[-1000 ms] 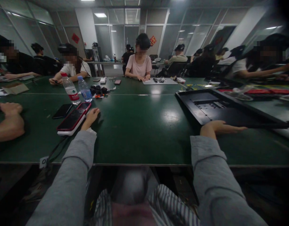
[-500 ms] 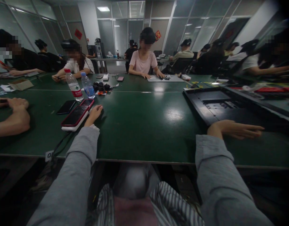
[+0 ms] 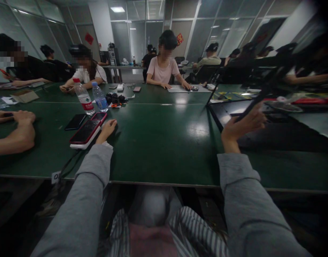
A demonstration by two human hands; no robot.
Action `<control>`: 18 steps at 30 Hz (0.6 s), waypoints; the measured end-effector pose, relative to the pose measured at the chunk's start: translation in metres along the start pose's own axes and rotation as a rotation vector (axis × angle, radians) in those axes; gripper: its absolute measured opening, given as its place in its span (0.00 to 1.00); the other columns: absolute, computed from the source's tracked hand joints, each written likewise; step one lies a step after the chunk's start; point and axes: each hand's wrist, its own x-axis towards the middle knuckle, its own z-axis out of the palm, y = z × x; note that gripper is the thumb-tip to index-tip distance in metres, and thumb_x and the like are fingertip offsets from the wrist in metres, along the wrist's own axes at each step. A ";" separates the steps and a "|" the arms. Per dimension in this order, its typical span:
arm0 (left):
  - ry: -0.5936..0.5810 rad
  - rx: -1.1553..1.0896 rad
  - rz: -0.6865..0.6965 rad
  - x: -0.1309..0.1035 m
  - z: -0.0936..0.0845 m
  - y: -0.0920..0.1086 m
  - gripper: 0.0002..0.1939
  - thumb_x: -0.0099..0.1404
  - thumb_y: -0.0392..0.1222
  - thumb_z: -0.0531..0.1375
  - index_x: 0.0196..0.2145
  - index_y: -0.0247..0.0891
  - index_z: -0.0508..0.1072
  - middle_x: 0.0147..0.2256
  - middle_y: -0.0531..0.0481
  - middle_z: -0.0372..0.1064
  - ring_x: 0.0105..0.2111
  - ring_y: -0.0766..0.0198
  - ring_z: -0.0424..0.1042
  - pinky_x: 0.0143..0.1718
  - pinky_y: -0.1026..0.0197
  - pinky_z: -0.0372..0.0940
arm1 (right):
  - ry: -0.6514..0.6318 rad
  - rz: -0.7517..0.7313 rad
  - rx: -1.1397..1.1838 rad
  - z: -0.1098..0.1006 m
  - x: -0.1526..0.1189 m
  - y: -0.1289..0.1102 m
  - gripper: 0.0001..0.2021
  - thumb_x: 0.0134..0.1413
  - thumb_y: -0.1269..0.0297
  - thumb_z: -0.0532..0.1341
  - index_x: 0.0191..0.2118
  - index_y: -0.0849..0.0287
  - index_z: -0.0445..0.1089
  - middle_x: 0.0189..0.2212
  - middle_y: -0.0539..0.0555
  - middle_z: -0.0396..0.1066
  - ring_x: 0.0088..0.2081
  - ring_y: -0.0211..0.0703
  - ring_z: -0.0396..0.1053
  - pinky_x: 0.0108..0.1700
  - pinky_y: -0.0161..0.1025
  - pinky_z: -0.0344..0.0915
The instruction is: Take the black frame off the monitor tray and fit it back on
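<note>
My left hand (image 3: 107,130) rests on the green table (image 3: 153,142) with its fingers curled together and nothing visible in them. Just left of it, a phone in a red case (image 3: 86,130) lies on a white device. At the right my right hand (image 3: 244,123) is raised, its fingers closed on the near edge of a thin dark panel (image 3: 256,98). That panel stands tilted up, its far part blending into the dark background. Beneath it, a black frame (image 3: 216,116) lies on the table.
Behind the phone stand a red-capped bottle (image 3: 85,98) and a blue-capped bottle (image 3: 100,98), beside black items (image 3: 116,99). A dark phone (image 3: 75,122) lies nearby. Another person's forearm (image 3: 16,137) rests at the left. A person in pink (image 3: 164,69) sits opposite.
My right hand has risen and moved left, and the dark panel is now lifted and tilted. My left hand has stayed in place. The person opposite has shifted a hand slightly.
</note>
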 end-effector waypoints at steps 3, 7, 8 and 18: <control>-0.005 0.009 -0.003 -0.001 0.000 0.003 0.22 0.72 0.46 0.57 0.57 0.33 0.77 0.59 0.33 0.75 0.59 0.49 0.74 0.64 0.48 0.64 | -0.067 -0.243 0.175 0.001 -0.016 -0.048 0.43 0.53 0.70 0.54 0.77 0.62 0.47 0.63 0.70 0.60 0.67 0.64 0.55 0.69 0.73 0.46; 0.023 -0.033 0.002 -0.001 0.000 0.005 0.22 0.73 0.46 0.57 0.58 0.31 0.75 0.59 0.32 0.75 0.60 0.50 0.73 0.64 0.49 0.64 | 0.038 -0.402 0.375 -0.012 -0.036 -0.076 0.39 0.60 0.67 0.51 0.76 0.66 0.47 0.61 0.70 0.61 0.64 0.61 0.56 0.69 0.70 0.50; 0.052 -0.053 0.005 -0.001 0.000 0.005 0.22 0.73 0.47 0.57 0.58 0.32 0.75 0.59 0.33 0.75 0.61 0.50 0.73 0.65 0.50 0.63 | 0.053 -0.402 0.412 -0.017 -0.039 -0.081 0.38 0.61 0.67 0.50 0.77 0.68 0.45 0.60 0.70 0.61 0.63 0.60 0.58 0.68 0.68 0.53; 0.380 -0.135 0.083 -0.003 -0.008 0.030 0.30 0.73 0.65 0.57 0.56 0.35 0.73 0.53 0.37 0.75 0.54 0.52 0.75 0.59 0.51 0.68 | -0.377 -0.112 0.581 -0.044 -0.061 -0.123 0.38 0.69 0.65 0.39 0.80 0.62 0.24 0.50 0.64 0.70 0.41 0.52 0.74 0.48 0.54 0.74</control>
